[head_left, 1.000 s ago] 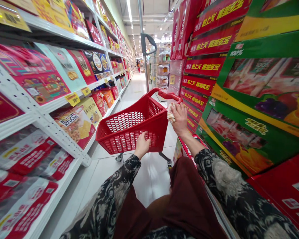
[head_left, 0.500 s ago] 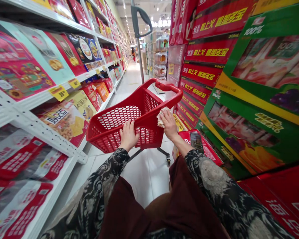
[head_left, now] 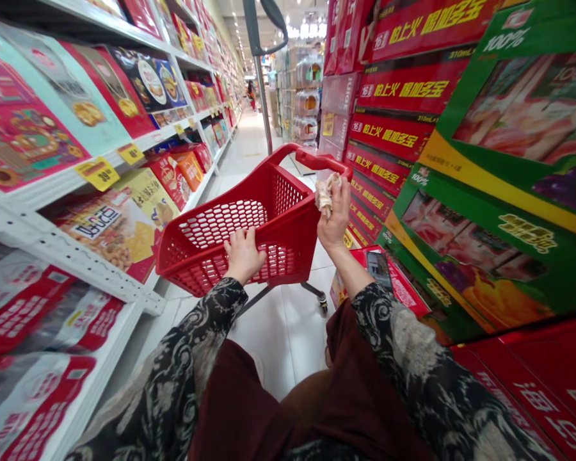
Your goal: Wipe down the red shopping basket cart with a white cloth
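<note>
A red plastic shopping cart (head_left: 288, 256) with honeycomb holes stands in front of me, seen from its side. My left hand (head_left: 244, 255) grips the near side rim, fingers curled over the top edge. At the cart's handle end, my right hand (head_left: 335, 214) holds a crumpled pale cloth (head_left: 323, 194) against the frame just below the red handle (head_left: 324, 161). Part of the cloth is hidden behind the fingers. Under the basket, a caster wheel (head_left: 322, 301) shows on the floor.
White shelves (head_left: 91, 262) with boxed snacks run along the left. Stacked red drink cartons (head_left: 388, 134) and green juice boxes (head_left: 480, 230) line the right. A phone (head_left: 379, 269) lies on a red box by my right forearm. A grey pole (head_left: 264, 102) rises behind the cart.
My right hand has moved up with the cloth, from the cart's side toward the handle, and turned more upright. My left hand stays on the rim.
</note>
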Demonstrator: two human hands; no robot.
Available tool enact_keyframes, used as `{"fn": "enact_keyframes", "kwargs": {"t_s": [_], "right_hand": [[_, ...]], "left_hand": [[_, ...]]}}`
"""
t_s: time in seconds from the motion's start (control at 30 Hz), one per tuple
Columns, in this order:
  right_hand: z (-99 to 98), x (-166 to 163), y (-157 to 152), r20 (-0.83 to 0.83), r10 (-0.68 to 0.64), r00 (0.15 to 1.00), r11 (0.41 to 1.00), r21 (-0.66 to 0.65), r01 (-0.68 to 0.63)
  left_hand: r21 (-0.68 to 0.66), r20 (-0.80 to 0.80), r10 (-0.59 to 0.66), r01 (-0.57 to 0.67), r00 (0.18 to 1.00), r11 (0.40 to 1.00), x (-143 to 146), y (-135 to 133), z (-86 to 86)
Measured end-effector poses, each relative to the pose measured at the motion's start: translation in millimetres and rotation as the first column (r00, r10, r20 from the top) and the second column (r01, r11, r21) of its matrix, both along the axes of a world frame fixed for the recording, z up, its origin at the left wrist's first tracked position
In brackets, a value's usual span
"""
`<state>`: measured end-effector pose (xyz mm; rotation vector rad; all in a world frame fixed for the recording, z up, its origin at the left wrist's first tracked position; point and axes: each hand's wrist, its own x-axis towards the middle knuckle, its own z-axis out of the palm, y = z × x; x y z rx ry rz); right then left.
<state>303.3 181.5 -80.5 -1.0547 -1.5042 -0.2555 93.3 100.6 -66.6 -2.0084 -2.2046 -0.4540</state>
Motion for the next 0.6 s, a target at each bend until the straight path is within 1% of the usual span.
{"fn": "enact_keyframes", "kwargs": {"t_s": [0.07,0.13,0.23,0.3,0.43,0.53,0.6], "right_hand": [[-6.9,-11,4,0.068,-0.013,0.998,0.999,-0.042,0.016],[-17.9,-17,5,0.119,-0.016,0.993,0.995,-0.091,0.027],[-29.1,-15,7,0.155,-0.016,0.988,0.992,-0.121,0.035],[-29.3,-6,11,0.170,-0.009,0.985,0.993,-0.111,0.029],[-19.3,9,26,0.176,0.007,0.984,0.997,-0.071,0.006],[-15.4,12,32,0.196,0.029,0.980,0.999,-0.046,-0.020],[-18.3,9,29,0.206,0.038,0.978,0.999,-0.030,-0.033]], "left_hand": [[0.003,0.018,0.001,-0.001,1.000,1.000,-2,2,-1.8],[0.010,0.030,-0.007,0.007,1.000,1.000,-4,3,-4.1],[0.017,0.030,-0.034,0.034,0.999,0.999,-5,3,-5.9],[0.017,0.033,-0.037,0.036,0.999,0.999,-4,2,-6.1],[0.015,0.072,-0.034,0.033,0.997,0.999,-3,3,-6.1],[0.024,0.113,-0.050,0.048,0.992,0.999,-2,4,-7.6],[0.027,0.138,-0.057,0.053,0.989,0.998,-1,4,-9.3]]}}
